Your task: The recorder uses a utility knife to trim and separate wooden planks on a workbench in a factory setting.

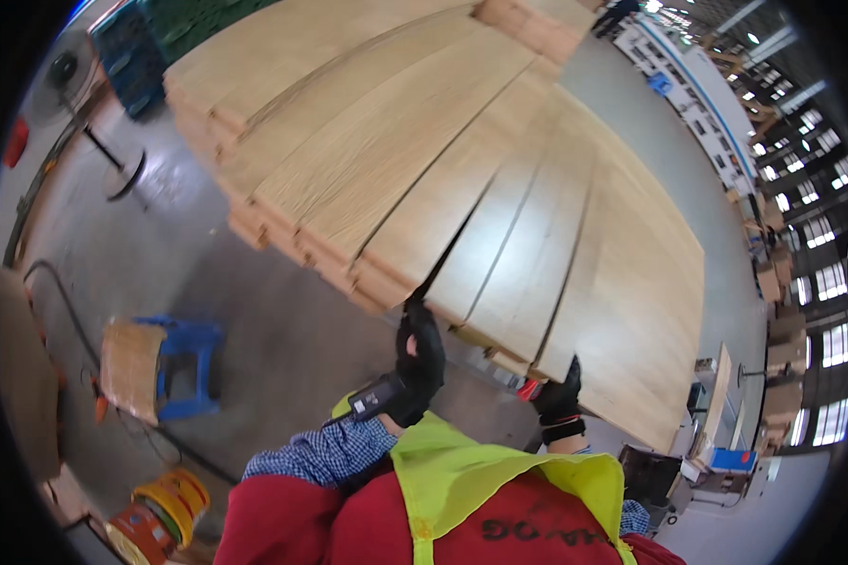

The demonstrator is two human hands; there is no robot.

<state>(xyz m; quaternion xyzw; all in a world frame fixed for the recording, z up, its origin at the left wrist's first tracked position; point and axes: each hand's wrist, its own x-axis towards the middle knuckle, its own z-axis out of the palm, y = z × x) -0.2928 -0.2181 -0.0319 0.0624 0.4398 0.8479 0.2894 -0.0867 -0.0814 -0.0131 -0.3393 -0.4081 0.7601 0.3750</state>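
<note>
Head view, single frame.

Containers: dark blue crate (130,58) at upper left of frame; contents cannot be told. No other container can be made out.

Work piece: stack of pale wooden planks (462,179) fills upper centre and right of frame, several layers deep, top layer of long boards laid side by side. One top board sits slightly apart from its neighbour, leaving a dark gap that runs down to the near end of the stack at frame centre.

Hands: both in black gloves, two counted. Left hand (418,363) at frame centre, raised, fingers curled together, fingertips touching the plank ends right at the dark gap. A small dark handheld device (375,397) lies against the left wrist; how it is held cannot be told. Right hand (560,394) lower right of centre, pressed against the underside edge of the stack, fingers closed on a small red object (530,388), kind not clear. Checked sleeves and a yellow vest (462,466) over red clothing at lower edge.

Surroundings: one blue stool (187,363) at left carrying a wooden panel (130,367); one standing fan (66,75) upper left; one yellow cable reel (165,513) at lower left
</note>
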